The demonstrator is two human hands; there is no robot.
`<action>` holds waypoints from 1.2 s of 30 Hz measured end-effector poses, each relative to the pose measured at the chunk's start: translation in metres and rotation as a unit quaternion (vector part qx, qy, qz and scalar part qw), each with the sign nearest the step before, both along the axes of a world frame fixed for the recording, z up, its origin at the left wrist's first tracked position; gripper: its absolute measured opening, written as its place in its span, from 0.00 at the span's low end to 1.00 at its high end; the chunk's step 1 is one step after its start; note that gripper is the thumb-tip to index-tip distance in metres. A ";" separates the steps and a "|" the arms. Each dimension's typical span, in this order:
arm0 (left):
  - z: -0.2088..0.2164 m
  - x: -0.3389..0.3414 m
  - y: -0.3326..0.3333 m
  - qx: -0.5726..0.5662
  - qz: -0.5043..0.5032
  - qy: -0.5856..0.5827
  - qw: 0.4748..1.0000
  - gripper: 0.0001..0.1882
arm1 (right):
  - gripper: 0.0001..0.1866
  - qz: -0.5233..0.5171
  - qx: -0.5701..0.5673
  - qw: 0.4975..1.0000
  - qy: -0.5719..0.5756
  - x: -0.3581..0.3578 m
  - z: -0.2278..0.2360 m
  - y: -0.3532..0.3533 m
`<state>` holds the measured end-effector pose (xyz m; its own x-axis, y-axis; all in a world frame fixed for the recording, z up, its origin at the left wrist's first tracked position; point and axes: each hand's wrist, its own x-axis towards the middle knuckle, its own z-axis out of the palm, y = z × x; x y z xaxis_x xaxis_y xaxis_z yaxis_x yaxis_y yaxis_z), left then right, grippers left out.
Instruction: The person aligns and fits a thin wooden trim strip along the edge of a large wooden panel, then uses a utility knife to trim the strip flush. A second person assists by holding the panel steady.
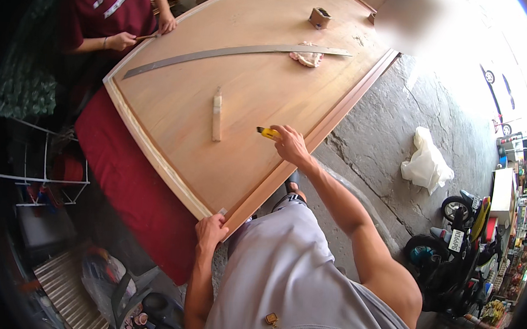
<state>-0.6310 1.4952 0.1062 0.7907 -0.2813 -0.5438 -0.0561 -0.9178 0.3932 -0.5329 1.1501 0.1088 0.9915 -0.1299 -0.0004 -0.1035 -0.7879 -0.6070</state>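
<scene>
1. the right hand reaches out over a large, flat, light-brown wooden panel, its fingers closed around a yellow utility knife with a black end. the black end points left, and whether a blade is out is too small to tell.
2. the left hand is at the panel's near corner, fingers bent over the edge; how tightly they grip there i cannot tell. a small pale scrap shows just beside the fingertips.
3. the panel spreads out in front of the person, with a reddish-brown wooden edge strip running along its right side, under the right forearm.
4. left of the knife, apart from it, a narrow wooden stick with a pale band lies on the panel.
5. farther off, a long, thin grey metal straightedge crosses the panel, its right part over a crumpled whitish-pink cloth. beyond the cloth sits a small brown box-shaped block with a dark hollow.
6. at the far left edge, a co-worker in a maroon shirt holds a thin brown tool near the rim.
7. a dark red cloth hangs below the panel's left side.
8. to the right, a crumpled white plastic bag lies on the cracked grey concrete floor, near a black parked motorcycle.
</scene>
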 end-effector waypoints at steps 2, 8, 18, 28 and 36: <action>0.004 -0.003 -0.011 0.032 0.010 -0.022 0.999 0.18 | 0.23 0.029 -0.050 0.998 0.033 0.034 -0.008 -0.034; -0.011 0.025 -0.123 -0.116 0.111 -0.060 0.985 0.22 | 0.20 0.106 -0.130 0.986 -0.024 0.117 -0.054 -0.121; 0.014 0.091 -0.345 -0.218 0.123 -0.212 0.945 0.30 | 0.26 0.259 -0.014 0.955 -0.146 0.144 -0.047 -0.181; 0.023 0.112 -0.307 -0.083 0.169 -0.163 0.968 0.31 | 0.22 0.237 0.030 0.971 -0.025 0.116 -0.025 -0.301; -0.019 0.148 -0.461 -0.251 0.023 -0.178 0.951 0.31 | 0.27 0.259 -0.106 0.958 0.069 0.114 -0.012 -0.404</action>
<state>-0.4825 1.0346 0.0874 0.9175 -0.3952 -0.0452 -0.2324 -0.6248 0.7454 -0.4192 0.7461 0.0968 0.9154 0.3674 -0.1646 0.2663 -0.8591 -0.4370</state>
